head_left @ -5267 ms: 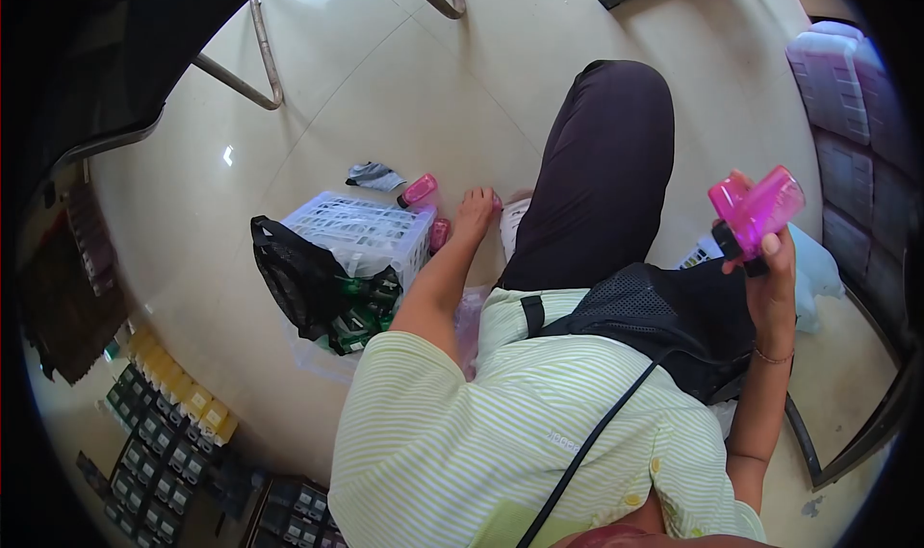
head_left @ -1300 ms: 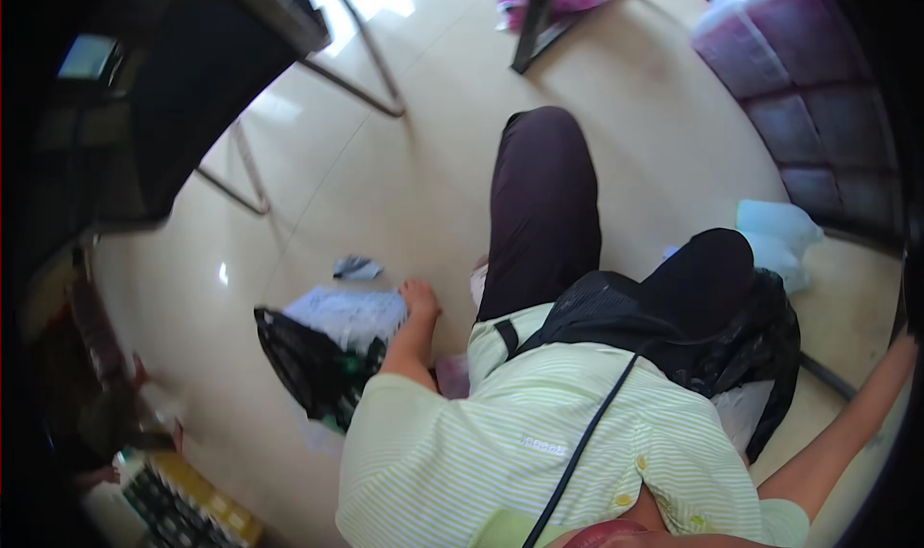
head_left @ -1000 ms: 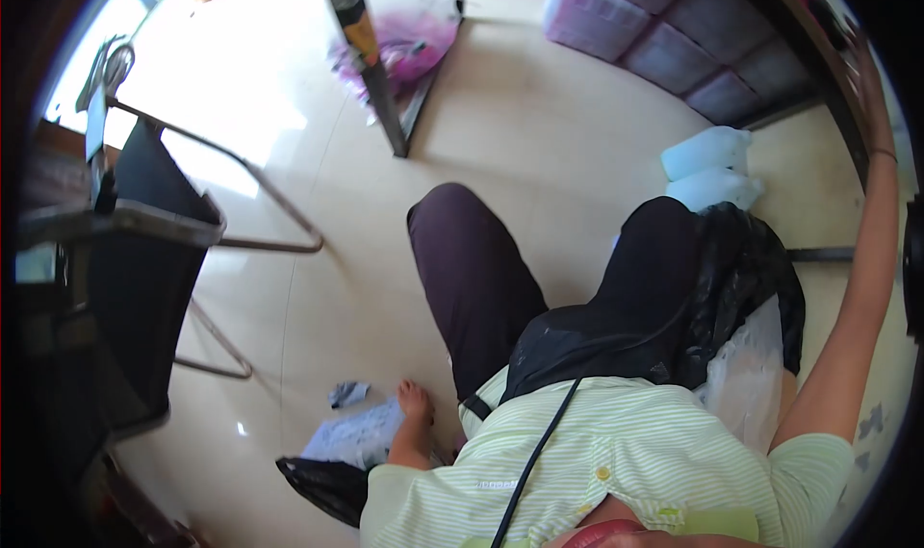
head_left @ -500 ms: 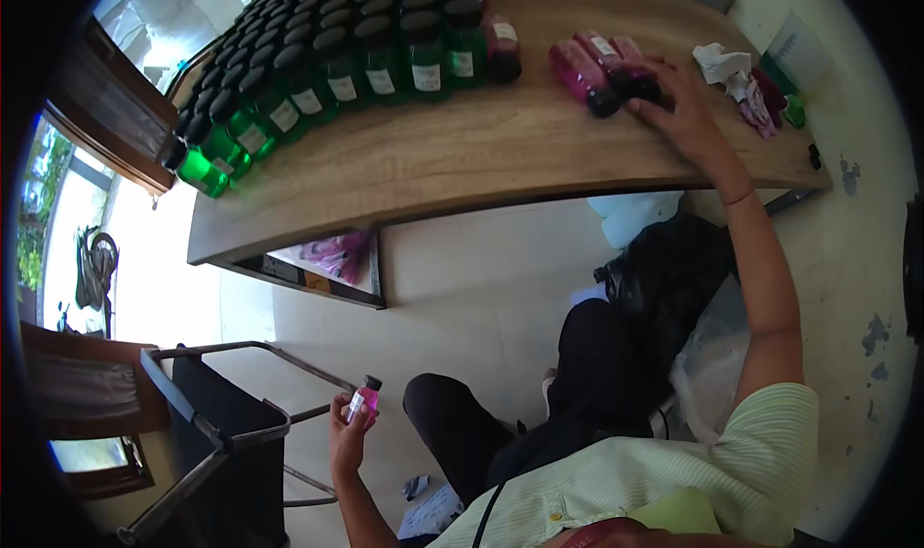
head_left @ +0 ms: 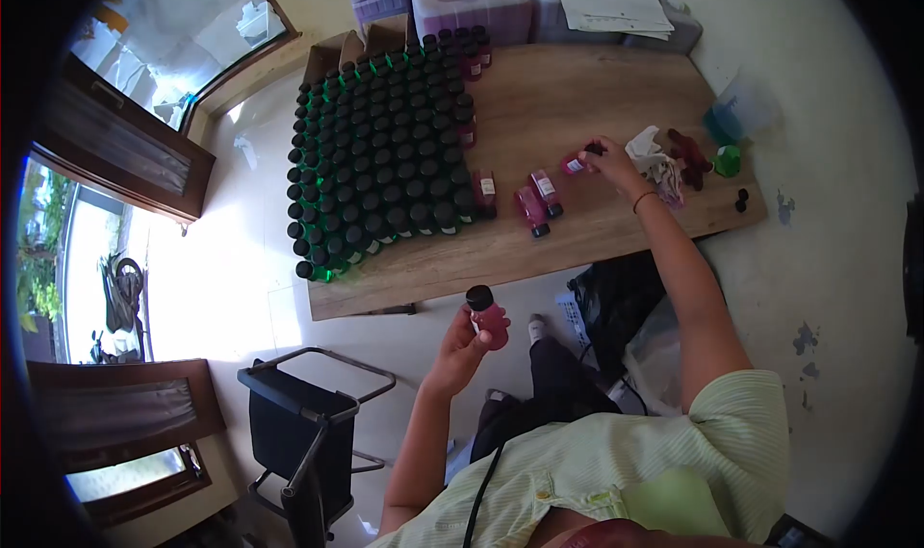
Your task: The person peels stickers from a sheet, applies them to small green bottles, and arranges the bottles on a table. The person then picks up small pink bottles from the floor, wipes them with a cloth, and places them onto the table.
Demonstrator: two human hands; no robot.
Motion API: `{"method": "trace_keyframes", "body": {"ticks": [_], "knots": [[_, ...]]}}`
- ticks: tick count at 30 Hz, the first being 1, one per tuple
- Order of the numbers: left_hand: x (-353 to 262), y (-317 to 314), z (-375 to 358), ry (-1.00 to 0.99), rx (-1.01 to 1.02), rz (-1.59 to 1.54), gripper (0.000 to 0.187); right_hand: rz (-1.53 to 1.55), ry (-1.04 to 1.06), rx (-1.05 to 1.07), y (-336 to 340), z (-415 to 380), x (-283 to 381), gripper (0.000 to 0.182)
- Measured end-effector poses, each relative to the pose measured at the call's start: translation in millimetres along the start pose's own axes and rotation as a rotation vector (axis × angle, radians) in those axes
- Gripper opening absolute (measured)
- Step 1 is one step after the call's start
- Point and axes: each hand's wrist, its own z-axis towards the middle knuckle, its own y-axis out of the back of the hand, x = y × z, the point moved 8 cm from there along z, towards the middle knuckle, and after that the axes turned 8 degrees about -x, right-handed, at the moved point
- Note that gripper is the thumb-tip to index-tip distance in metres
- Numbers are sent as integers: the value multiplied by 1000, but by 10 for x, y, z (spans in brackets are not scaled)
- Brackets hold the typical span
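Observation:
My left hand [head_left: 460,354] is wrapped round a pink bottle with a black cap [head_left: 487,319], held upright in front of the table edge. My right hand [head_left: 608,163] grips the black cap end of another pink bottle [head_left: 575,164], which lies on the wooden table. Two more pink bottles, one [head_left: 546,188] beside the other [head_left: 529,205], lie to its left. A further pink bottle [head_left: 484,188] is next to the block of green bottles with black caps [head_left: 385,168].
Crumpled cloth [head_left: 647,149], a green-topped item [head_left: 727,160] and small black caps [head_left: 741,200] are on the table's right. Large jugs [head_left: 472,14] line the back. A black chair [head_left: 298,428] stands at lower left, a black bag [head_left: 616,303] under the table.
The view has shifted back, showing more of the table. My left hand has raised its bottle towards the table. The bottle at my right hand is now apart from the other two.

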Motion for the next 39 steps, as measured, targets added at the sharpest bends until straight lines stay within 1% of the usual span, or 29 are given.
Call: {"method": "trace_keyframes", "body": {"ticks": [1, 3, 4, 5, 8, 11, 13, 14, 17, 22, 24, 26, 29, 30, 31, 33, 35, 37, 38, 39], "knots": [[-89, -103, 139, -11, 22, 57, 57, -81, 40, 65, -24, 151, 52, 23], [-204, -234, 463, -29, 39, 184, 58, -179, 11, 49, -13, 514, 176, 24], [-250, -282, 627, -37, 23, 194, 58, -228, 4, 44, -14, 755, 278, 24], [-285, -330, 780, -47, 5, 207, 59, -197, 52, 84, -42, 1116, 242, 28], [-391, -447, 1113, -41, -65, 226, 60, -368, 229, -9, -134, 1832, 765, 29], [-401, -503, 1356, -37, -101, 191, 55, -499, 502, -76, -322, 2683, 898, 31], [-358, -480, 1462, -21, -151, 165, 54, -496, 481, -52, -505, 3055, 894, 30], [-335, -455, 1517, -15, -177, 150, 54, -495, 472, -38, -615, 3205, 898, 30], [-291, -409, 1652, 3, -207, 166, 53, -646, 578, -10, -926, 3483, 896, 35], [-268, -449, 1826, 39, -232, 157, 51, -647, 541, 48, -1214, 3633, 965, 36], [-284, -483, 1888, 55, -250, 185, 49, -627, 553, 55, -1254, 3644, 988, 36], [-352, -528, 1987, 19, -259, 217, 49, -596, 591, 36, -1233, 3627, 1065, 36], [-531, -633, 2206, -45, -282, 211, 49, -471, 668, -62, -1015, 3312, 1342, 33], [-588, -663, 2281, -66, -295, 200, 49, -388, 663, 10, -997, 3112, 1404, 32], [-585, -610, 2406, -178, -301, 256, 52, -304, 658, 80, -975, 2849, 1476, 32], [-682, -606, 2634, -175, -386, 297, 51, -242, 435, 356, -1005, 2046, 1465, 34], [-871, -629, 2816, -156, -452, 443, 53, -12, 198, 639, -1025, 1332, 1193, 39], [-906, -595, 2990, -135, -485, 498, 55, -28, 88, 665, -900, 911, 1223, 41], [-909, -595, 3039, -128, -498, 527, 57, -36, 36, 674, -852, 823, 1225, 41], [-930, -639, 3064, -162, -488, 578, 58, -37, 28, 657, -813, 843, 1189, 41]]}}
